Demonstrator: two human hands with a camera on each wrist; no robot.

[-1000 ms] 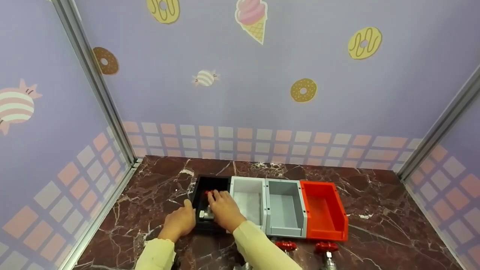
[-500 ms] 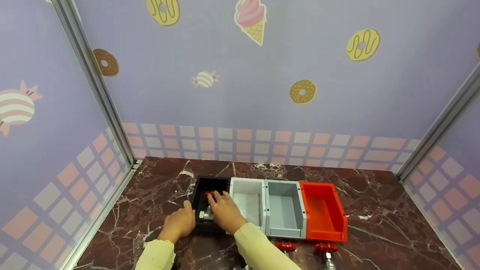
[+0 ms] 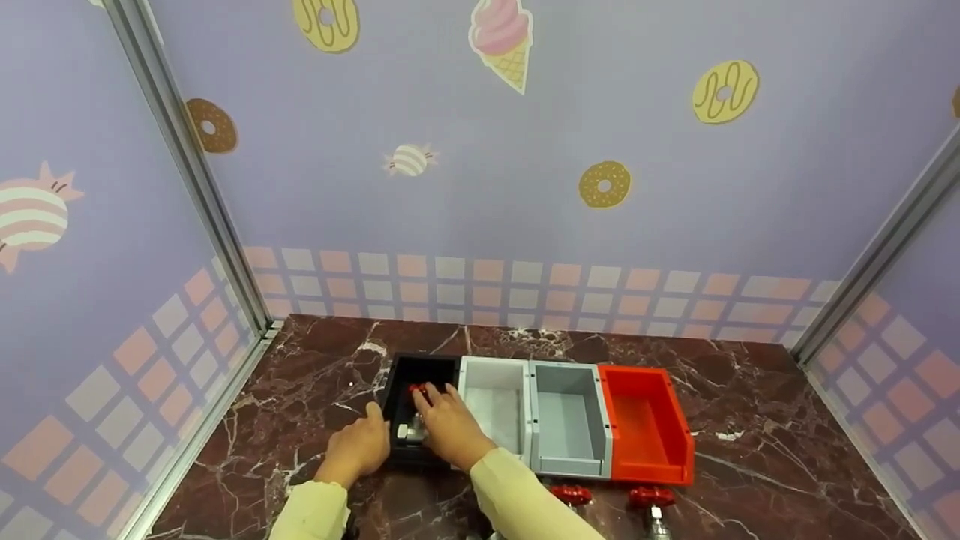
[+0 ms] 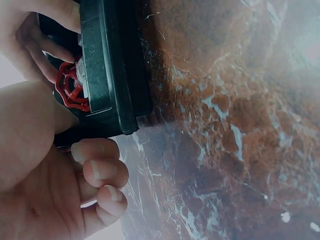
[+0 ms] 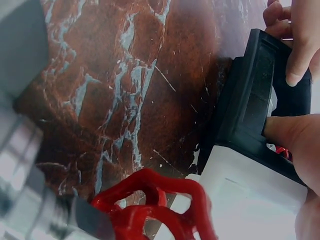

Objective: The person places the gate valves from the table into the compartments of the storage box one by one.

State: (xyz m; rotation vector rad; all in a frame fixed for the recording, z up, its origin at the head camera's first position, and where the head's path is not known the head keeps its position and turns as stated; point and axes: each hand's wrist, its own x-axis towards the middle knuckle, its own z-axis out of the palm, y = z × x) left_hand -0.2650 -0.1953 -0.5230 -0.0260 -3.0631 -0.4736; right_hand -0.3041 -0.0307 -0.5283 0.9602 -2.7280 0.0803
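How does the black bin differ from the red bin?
The black bin is dark; the red bin is bright. The black bin stands at the row's left end, the red bin at its right. The black bin contains a valve; in the red bin, none shows. Both have open tops.

Glare on tabletop (image 4: 240,115), foreground valve (image 5: 95,220) blurred

My right hand (image 3: 452,429) and a valve (image 3: 412,432) restrict the black bin (image 3: 426,367). The grey bin (image 3: 570,412) and red bin (image 3: 641,420) admit entry overhead; two valve handles (image 3: 652,496) obstruct their fronts.
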